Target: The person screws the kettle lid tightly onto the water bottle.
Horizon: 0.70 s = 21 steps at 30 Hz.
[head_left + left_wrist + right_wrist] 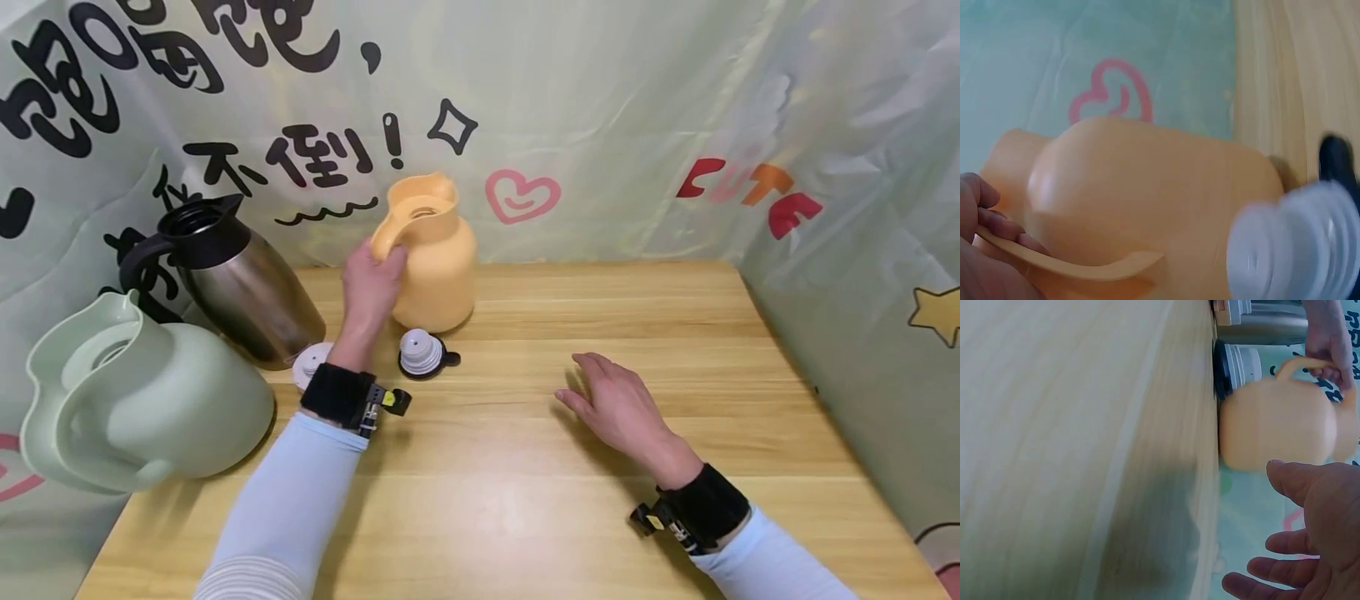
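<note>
An orange jug (437, 275) stands upright near the back of the table, its top without a lid. My left hand (371, 282) grips the jug's handle; in the left wrist view the fingers (1000, 225) curl round it. Just in front of the jug, a white ridged stopper with a black cap (422, 354) sits on the wood. To the right, my right hand (618, 408) hovers over the table with fingers spread and nothing in it. The right wrist view shows the same jug (1279, 425) beyond that hand.
A steel jug with a black top (247, 283) stands at the back left. Nearer lies the large pale green jug (187, 392). A second white stopper (309, 363) is partly hidden by my left wrist. Printed cloth walls (615, 108) border the wooden table (510, 500).
</note>
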Available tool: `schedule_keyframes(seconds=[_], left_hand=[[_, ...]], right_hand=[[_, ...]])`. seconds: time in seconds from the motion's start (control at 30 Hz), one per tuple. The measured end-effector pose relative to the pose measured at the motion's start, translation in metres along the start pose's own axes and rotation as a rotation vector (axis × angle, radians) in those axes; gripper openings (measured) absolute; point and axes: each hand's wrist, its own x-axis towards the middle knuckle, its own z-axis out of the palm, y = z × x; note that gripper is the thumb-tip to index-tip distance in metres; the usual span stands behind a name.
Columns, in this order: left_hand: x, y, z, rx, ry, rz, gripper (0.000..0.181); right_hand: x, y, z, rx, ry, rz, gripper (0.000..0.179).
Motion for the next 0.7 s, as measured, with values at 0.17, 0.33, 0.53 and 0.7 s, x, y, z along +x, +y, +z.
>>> schedule_keyframes(seconds=[0.17,0.33,0.53,0.7], left_hand=[[-0.016,0.018,0.034,-0.034,-0.141,0.003,0.017],[-0.039,0.029,0.059,-0.039,-0.252,0.034,0.018],[-0.06,0.029,0.061,-0.029,-0.307,0.09,0.021],[-0.069,0.028,0.058,-0.037,-0.303,0.098,0.016]], right_hand=[[-0.002,0.002,-0.003,0.005,0.002,0.017,0.066],[-0.002,0.006,-0.009,0.02,0.001,0.059,0.065],[-0.003,0.007,-0.012,0.029,0.005,0.076,0.065],[-0.005,0.008,-0.012,0.03,0.011,0.086,0.066]])
